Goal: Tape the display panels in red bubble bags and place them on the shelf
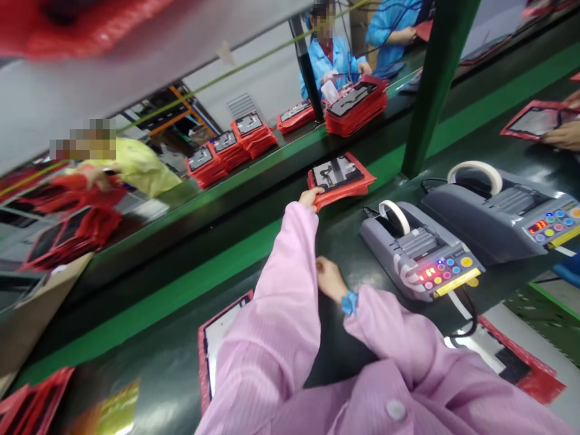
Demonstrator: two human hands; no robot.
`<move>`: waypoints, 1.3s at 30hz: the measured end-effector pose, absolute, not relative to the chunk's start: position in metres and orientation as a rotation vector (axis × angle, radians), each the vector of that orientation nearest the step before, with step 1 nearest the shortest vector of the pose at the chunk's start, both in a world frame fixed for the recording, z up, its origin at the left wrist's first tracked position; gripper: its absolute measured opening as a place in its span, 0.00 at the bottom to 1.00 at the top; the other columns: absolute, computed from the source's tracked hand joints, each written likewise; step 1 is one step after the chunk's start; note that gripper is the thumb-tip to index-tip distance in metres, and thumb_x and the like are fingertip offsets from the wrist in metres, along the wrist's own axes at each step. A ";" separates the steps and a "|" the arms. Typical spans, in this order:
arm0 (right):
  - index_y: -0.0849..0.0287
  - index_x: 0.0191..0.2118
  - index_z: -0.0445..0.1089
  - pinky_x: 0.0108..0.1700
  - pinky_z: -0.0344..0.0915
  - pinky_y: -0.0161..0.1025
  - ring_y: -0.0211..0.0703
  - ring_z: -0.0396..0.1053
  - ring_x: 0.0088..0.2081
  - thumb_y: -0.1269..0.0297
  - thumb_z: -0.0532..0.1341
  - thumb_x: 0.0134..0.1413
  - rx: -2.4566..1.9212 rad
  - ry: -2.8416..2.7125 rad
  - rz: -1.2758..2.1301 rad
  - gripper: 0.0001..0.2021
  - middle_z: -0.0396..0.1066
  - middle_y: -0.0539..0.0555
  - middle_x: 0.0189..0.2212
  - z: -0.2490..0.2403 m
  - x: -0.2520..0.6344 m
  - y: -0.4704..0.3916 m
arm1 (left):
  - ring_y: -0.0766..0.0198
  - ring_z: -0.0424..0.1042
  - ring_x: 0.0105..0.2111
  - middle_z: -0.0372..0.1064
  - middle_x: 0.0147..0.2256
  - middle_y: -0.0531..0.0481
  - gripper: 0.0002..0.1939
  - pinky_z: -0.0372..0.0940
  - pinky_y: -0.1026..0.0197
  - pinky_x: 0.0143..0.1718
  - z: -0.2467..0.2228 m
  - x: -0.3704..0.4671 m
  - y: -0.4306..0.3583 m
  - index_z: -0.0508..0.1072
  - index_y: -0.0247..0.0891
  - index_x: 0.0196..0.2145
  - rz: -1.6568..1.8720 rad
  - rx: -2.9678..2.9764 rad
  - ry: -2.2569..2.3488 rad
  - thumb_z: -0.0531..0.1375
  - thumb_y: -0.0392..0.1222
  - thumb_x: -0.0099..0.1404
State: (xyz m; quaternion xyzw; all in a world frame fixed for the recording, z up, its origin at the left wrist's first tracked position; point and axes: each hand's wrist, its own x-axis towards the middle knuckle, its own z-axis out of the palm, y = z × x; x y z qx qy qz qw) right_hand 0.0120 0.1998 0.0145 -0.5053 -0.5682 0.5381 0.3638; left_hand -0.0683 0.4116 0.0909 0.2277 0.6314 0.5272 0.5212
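Note:
My left hand (310,198) reaches forward over the dark bench and grips the near left corner of a small stack of red-wrapped panels (338,175) with black and grey tops. Close to my chest, my right hand (330,279) hangs above the bench with its fingers curled; what they hold, if anything, is hidden. A panel with a red edge (217,332) lies partly under my left sleeve. Another red-wrapped panel (502,353) is at the lower right, beside my right sleeve.
Two grey tape dispensers (421,251) (498,211) stand to the right. A green post (437,90) rises behind them. Red-wrapped stacks (356,106) line the far ledge. People in blue and yellow work beyond; another person's hands (564,130) are at the right edge.

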 end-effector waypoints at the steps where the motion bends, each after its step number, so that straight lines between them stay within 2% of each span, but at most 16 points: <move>1: 0.56 0.43 0.67 0.41 0.72 0.39 0.42 0.75 0.37 0.55 0.51 0.64 -1.289 -1.324 1.439 0.13 0.74 0.53 0.36 0.014 0.012 0.199 | 0.61 0.75 0.28 0.66 0.20 0.53 0.04 0.72 0.56 0.40 0.091 -0.079 0.386 0.71 0.29 0.32 1.278 0.526 1.519 0.61 0.26 0.58; 4: 0.54 0.48 0.60 0.44 0.73 0.41 0.42 0.76 0.40 0.45 0.40 0.64 -1.234 -0.930 1.548 0.22 0.73 0.57 0.41 0.015 0.023 0.201 | 0.63 0.73 0.24 0.64 0.19 0.54 0.06 0.72 0.58 0.36 0.090 -0.108 0.303 0.68 0.33 0.27 1.295 0.474 1.539 0.63 0.28 0.54; 6: 0.53 0.47 0.59 0.46 0.73 0.43 0.44 0.76 0.42 0.38 0.36 0.61 -1.123 -0.682 1.681 0.28 0.73 0.56 0.39 0.021 0.037 0.208 | 0.65 0.70 0.21 0.64 0.19 0.55 0.08 0.71 0.60 0.32 0.086 -0.121 0.248 0.66 0.35 0.24 1.296 0.453 1.546 0.64 0.30 0.51; 9: 0.54 0.41 0.63 0.44 0.74 0.47 0.49 0.76 0.38 0.34 0.44 0.57 -0.876 -0.510 1.984 0.28 0.74 0.55 0.32 0.035 0.058 0.220 | 0.70 0.65 0.18 0.63 0.18 0.57 0.10 0.66 0.65 0.27 0.079 -0.131 0.174 0.64 0.35 0.22 1.306 0.459 1.538 0.65 0.32 0.48; 11: 0.56 0.38 0.66 0.42 0.73 0.46 0.50 0.76 0.36 0.39 0.54 0.54 -0.845 -0.701 2.117 0.23 0.75 0.55 0.29 0.041 0.066 0.221 | 0.73 0.63 0.18 0.63 0.18 0.58 0.11 0.63 0.69 0.25 0.073 -0.131 0.133 0.65 0.35 0.22 1.312 0.484 1.526 0.67 0.33 0.47; 15: 0.58 0.33 0.68 0.37 0.71 0.40 0.45 0.73 0.31 0.61 0.67 0.41 -1.048 -1.075 2.094 0.12 0.74 0.51 0.25 0.038 0.069 0.203 | 0.70 0.68 0.22 0.68 0.20 0.55 0.13 0.68 0.65 0.31 0.058 -0.124 0.077 0.68 0.34 0.24 1.272 0.539 1.499 0.70 0.35 0.43; 17: 0.58 0.33 0.69 0.36 0.69 0.38 0.42 0.72 0.30 0.68 0.67 0.37 -1.084 -1.123 2.058 0.12 0.73 0.49 0.25 0.034 0.071 0.189 | 0.63 0.73 0.27 0.71 0.23 0.50 0.12 0.71 0.58 0.38 0.052 -0.120 0.059 0.70 0.34 0.26 1.268 0.558 1.505 0.69 0.39 0.45; 20: 0.58 0.36 0.70 0.40 0.69 0.39 0.43 0.72 0.33 0.68 0.65 0.38 -1.113 -1.196 1.998 0.13 0.75 0.50 0.29 0.031 0.076 0.169 | 0.53 0.77 0.42 0.76 0.35 0.42 0.12 0.69 0.51 0.51 0.043 -0.112 0.038 0.74 0.33 0.34 1.326 0.608 1.574 0.64 0.43 0.53; 23: 0.59 0.42 0.71 0.52 0.67 0.48 0.50 0.72 0.44 0.66 0.64 0.44 -1.221 -1.488 1.578 0.16 0.76 0.56 0.41 0.035 0.081 0.141 | 0.50 0.60 0.64 0.69 0.55 0.39 0.24 0.54 0.48 0.65 0.032 -0.102 0.019 0.72 0.34 0.51 1.376 0.685 1.716 0.61 0.38 0.55; 25: 0.59 0.45 0.72 0.59 0.62 0.56 0.57 0.68 0.52 0.64 0.63 0.48 -1.309 -1.699 1.102 0.16 0.73 0.61 0.48 0.038 0.088 0.114 | 0.49 0.46 0.69 0.57 0.64 0.36 0.33 0.44 0.46 0.69 0.022 -0.094 0.009 0.66 0.33 0.60 1.346 0.852 1.938 0.61 0.35 0.55; 26: 0.59 0.44 0.73 0.60 0.60 0.58 0.59 0.66 0.54 0.63 0.63 0.50 -1.324 -1.752 0.916 0.14 0.72 0.63 0.50 0.040 0.093 0.099 | 0.48 0.44 0.70 0.53 0.66 0.34 0.35 0.42 0.44 0.69 0.017 -0.091 0.004 0.63 0.31 0.63 1.299 0.989 2.074 0.60 0.35 0.57; 28: 0.58 0.41 0.73 0.55 0.65 0.55 0.56 0.67 0.51 0.59 0.62 0.54 -1.318 -1.692 0.789 0.11 0.73 0.62 0.45 0.041 0.108 0.068 | 0.46 0.47 0.68 0.51 0.65 0.31 0.32 0.45 0.41 0.68 0.006 -0.085 -0.002 0.61 0.29 0.64 1.169 1.310 2.305 0.56 0.35 0.63; 30: 0.56 0.38 0.70 0.37 0.70 0.42 0.44 0.70 0.36 0.54 0.62 0.56 -1.301 -1.347 0.930 0.11 0.72 0.55 0.34 0.040 0.129 0.045 | 0.46 0.53 0.65 0.54 0.63 0.30 0.27 0.51 0.40 0.65 -0.004 -0.082 -0.006 0.64 0.31 0.63 1.075 1.540 2.385 0.51 0.36 0.67; 33: 0.55 0.36 0.63 0.17 0.51 0.28 0.30 0.58 0.20 0.46 0.66 0.49 -1.262 -0.615 1.069 0.20 0.64 0.45 0.27 0.040 0.167 0.041 | 0.47 0.58 0.61 0.58 0.60 0.33 0.23 0.57 0.43 0.61 -0.012 -0.079 -0.009 0.69 0.34 0.59 1.042 1.669 2.399 0.47 0.37 0.71; 36: 0.56 0.34 0.60 0.14 0.44 0.25 0.27 0.57 0.18 0.40 0.70 0.40 -1.245 -0.360 1.027 0.28 0.64 0.44 0.27 0.042 0.198 0.067 | 0.48 0.60 0.58 0.60 0.60 0.33 0.22 0.59 0.44 0.60 -0.012 -0.078 -0.011 0.71 0.34 0.57 1.030 1.705 2.425 0.47 0.37 0.72; 39: 0.58 0.29 0.62 0.15 0.46 0.25 0.26 0.56 0.19 0.46 0.72 0.41 -1.258 -0.385 0.943 0.24 0.62 0.44 0.23 0.047 0.209 0.088 | 0.46 0.59 0.58 0.60 0.59 0.31 0.22 0.59 0.43 0.59 -0.008 -0.077 -0.012 0.71 0.32 0.57 1.007 1.733 2.430 0.46 0.37 0.73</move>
